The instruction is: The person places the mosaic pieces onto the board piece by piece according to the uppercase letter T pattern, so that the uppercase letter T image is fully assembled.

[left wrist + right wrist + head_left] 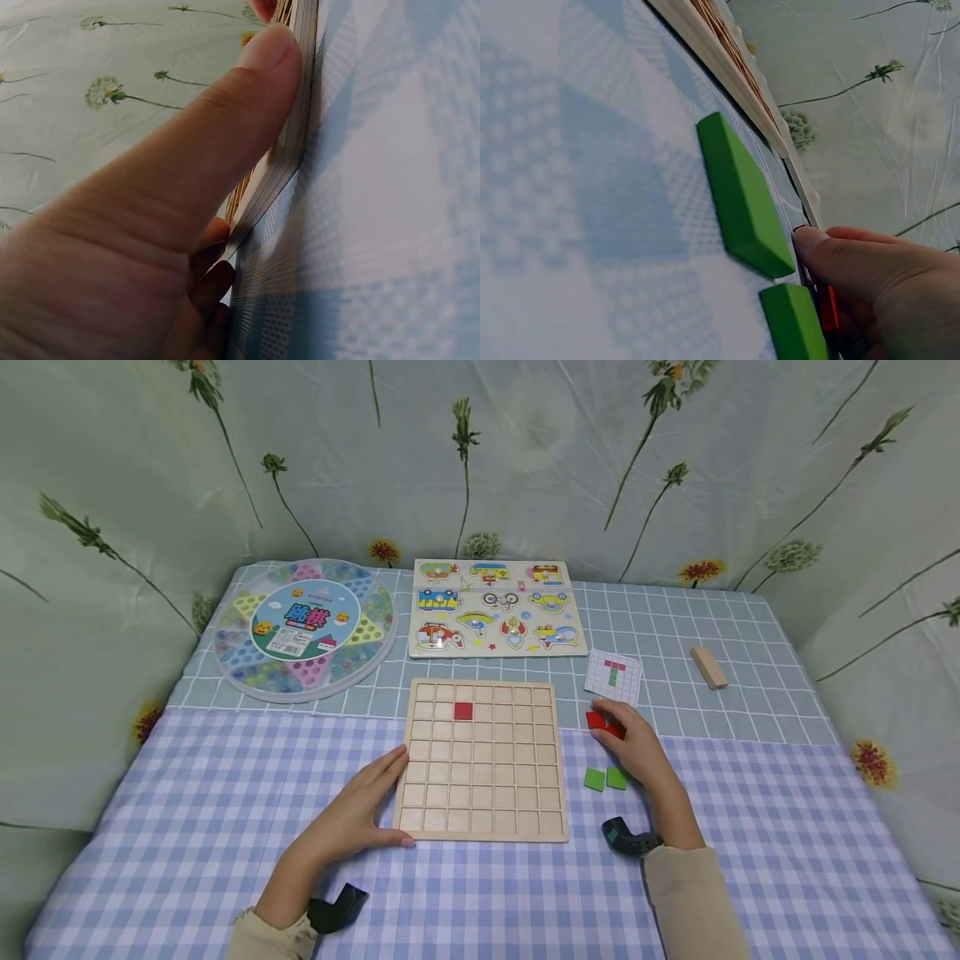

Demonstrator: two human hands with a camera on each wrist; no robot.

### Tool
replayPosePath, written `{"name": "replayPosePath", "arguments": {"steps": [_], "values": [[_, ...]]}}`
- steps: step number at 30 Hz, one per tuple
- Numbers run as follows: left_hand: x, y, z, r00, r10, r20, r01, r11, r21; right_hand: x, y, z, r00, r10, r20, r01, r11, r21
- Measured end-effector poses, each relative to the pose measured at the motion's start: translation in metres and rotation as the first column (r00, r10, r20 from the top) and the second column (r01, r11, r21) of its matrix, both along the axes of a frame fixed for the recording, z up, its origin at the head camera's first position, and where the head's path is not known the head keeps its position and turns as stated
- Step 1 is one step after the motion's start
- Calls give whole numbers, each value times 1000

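A wooden grid board lies on the checked cloth, with one red square tile in an upper cell. My left hand rests against the board's left side with fairly straight fingers, its thumb at the near edge. Right of the board, my right hand pinches a red tile between thumb and forefinger. Another red tile lies partly hidden under that hand. Two green tiles lie on the cloth nearer me, looming large in the right wrist view.
A pattern card showing a red and green T lies beyond the right hand. Behind the board is a vehicle peg puzzle; a round Chinese checkers box stands left of it. A wooden block lies at the far right.
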State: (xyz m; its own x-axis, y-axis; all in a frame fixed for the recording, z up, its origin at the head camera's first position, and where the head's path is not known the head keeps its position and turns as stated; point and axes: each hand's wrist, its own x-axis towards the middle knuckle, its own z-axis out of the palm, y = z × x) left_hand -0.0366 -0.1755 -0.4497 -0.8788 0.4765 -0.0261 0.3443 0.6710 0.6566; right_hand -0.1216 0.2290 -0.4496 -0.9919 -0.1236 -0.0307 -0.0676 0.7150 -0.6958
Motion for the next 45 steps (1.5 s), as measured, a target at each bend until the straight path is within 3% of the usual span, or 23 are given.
{"name": "replayPosePath", "arguments": {"steps": [5, 14, 23, 31, 37, 40, 42, 45], "values": [[1, 0, 0, 1000, 0, -24, 0, 1000, 3, 0, 0, 0, 999, 8, -32, -8, 1000, -10], [0, 0, 1, 1000, 4, 14, -4, 1000, -8, 1, -2, -2, 999, -16, -49, 15, 1000, -13], [0, 0, 1, 1000, 5, 18, -5, 1000, -5, 4, -3, 0, 984, -58, -166, 45, 996, -79], [0, 0, 1, 1000, 7, 17, -7, 1000, -7, 7, -12, 9, 938, -59, -342, 2, 986, -165], [0, 1, 1, 1000, 4, 19, -4, 1000, -7, 7, -29, 23, 873, -16, -487, -100, 972, -212], [0, 1, 1, 1000, 4, 21, -4, 1000, -7, 12, -47, 41, 843, 12, -538, -152, 965, -216], [0, 1, 1, 1000, 6, 20, -6, 1000, -5, 14, -59, 53, 832, 33, -554, -184, 958, -219], [0, 1, 1, 1000, 10, 19, -9, 1000, -4, 10, -71, 51, 837, 57, -544, -212, 950, -228]]}}
